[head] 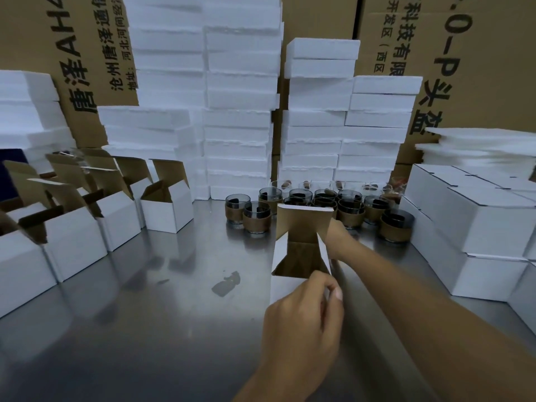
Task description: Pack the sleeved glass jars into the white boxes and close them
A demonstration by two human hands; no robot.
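Note:
A small white box (285,288) stands open on the steel table (139,309) at centre, its brown-lined lid flap (304,220) upright. My left hand (304,317) pinches the box's near right corner between thumb and fingers. My right hand (338,235) reaches past the box's right side, and its fingers are hidden behind the lid flap. Just beyond stand several glass jars with brown sleeves (351,211), two of them apart on the left (256,217). I cannot see whether anything is inside the box.
Several open white boxes (166,210) stand in a row at the left. Closed white boxes (475,221) are stacked at the right. Tall stacks of white foam (240,111) and brown cartons (87,68) wall off the back. A dark smear (227,282) marks the table.

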